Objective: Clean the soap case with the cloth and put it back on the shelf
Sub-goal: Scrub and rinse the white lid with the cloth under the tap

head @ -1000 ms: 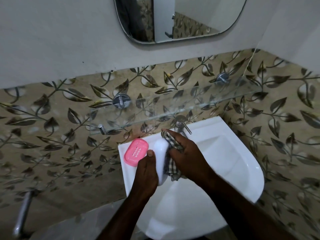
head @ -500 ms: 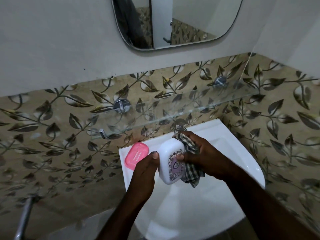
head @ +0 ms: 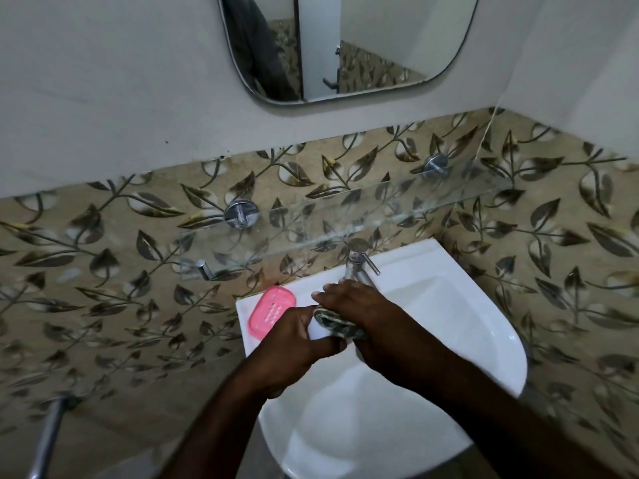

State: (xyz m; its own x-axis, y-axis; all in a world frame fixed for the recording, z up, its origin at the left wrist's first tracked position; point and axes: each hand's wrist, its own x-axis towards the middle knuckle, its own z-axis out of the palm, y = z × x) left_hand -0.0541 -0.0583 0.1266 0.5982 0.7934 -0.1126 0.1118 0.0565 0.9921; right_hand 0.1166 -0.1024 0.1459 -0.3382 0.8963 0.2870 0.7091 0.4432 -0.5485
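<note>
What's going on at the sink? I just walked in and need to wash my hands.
A person is wiping a white soap case over the white sink. The left hand grips the case while the right hand presses a checked cloth against it. A pink soap tray lies on the sink's back left corner. The glass shelf above holds nothing visible.

Your hands cover most of the soap case [head: 320,331]; only a white sliver shows mid-frame. The cloth [head: 337,323] is largely tucked under your right hand [head: 366,316]. The mirror [head: 345,46] is cut off by the top edge, and the sink [head: 484,340] by the bottom edge.
</note>
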